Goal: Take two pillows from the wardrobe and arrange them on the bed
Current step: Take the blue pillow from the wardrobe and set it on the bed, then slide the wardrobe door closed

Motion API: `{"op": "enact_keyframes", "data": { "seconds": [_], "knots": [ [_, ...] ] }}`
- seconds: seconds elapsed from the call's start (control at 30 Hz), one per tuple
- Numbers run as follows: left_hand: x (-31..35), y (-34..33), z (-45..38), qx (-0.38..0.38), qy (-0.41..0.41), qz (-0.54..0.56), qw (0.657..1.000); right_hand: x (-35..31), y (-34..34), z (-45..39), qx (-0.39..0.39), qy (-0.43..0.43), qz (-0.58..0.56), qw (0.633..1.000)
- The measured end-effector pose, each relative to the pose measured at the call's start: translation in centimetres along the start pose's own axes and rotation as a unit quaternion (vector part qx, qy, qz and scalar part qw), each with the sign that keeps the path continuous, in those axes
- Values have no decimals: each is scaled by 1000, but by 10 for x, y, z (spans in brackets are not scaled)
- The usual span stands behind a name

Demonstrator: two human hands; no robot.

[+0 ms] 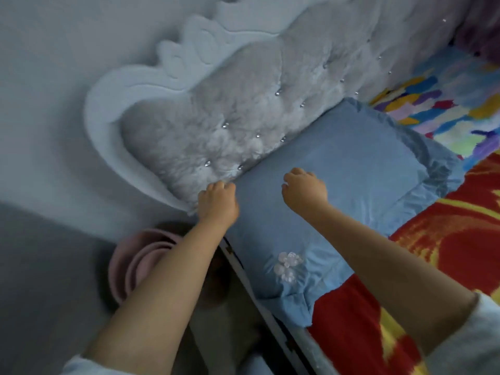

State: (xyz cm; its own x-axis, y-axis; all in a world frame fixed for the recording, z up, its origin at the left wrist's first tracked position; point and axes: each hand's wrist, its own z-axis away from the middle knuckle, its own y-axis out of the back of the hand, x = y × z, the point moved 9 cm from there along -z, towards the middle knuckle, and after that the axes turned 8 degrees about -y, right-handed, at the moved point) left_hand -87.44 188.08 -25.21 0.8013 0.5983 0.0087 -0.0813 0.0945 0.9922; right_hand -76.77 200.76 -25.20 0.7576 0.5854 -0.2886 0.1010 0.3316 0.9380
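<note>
A light blue pillow [338, 169] with a frilled edge and a pale flower trim [287, 264] lies flat at the head of the bed, against the grey tufted headboard [232, 123]. My left hand [217, 203] is curled at the pillow's near left corner, where it meets the headboard; whether it pinches the fabric I cannot tell. My right hand [304, 188] hovers over or rests on the pillow's middle, fingers bent downward. Only one pillow is in view.
A red and yellow blanket [446, 247] covers the bed to the right. A multicoloured cover [443, 109] lies further along the headboard. Pink stacked basins [135, 263] stand on the floor left of the bed frame [254, 288]. White wall fills the left.
</note>
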Motion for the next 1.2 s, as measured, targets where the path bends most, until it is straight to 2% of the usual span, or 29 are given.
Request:
{"op": "enact_keyframes", "data": {
  "seconds": [0.17,0.3,0.43,0.6,0.77,0.93,1.2],
  "knots": [
    [-78,44,119,44,126,-16,991,-115,19,71,31,167,7,985],
    [-127,65,244,78,216,-30,973,-197,14,165,37,291,20,956],
    [-158,75,383,116,300,-33,946,-261,5,283,31,375,15,926],
    [-158,77,575,163,377,-58,910,-312,-1,465,60,479,-33,875],
    [-178,58,772,144,502,-62,850,-340,-29,637,64,586,-67,805],
    [-217,36,920,115,602,-42,789,-402,-80,759,25,659,-43,751],
    [-342,9,1066,88,650,-37,754,-561,-168,890,3,726,26,688]
  ]
}}
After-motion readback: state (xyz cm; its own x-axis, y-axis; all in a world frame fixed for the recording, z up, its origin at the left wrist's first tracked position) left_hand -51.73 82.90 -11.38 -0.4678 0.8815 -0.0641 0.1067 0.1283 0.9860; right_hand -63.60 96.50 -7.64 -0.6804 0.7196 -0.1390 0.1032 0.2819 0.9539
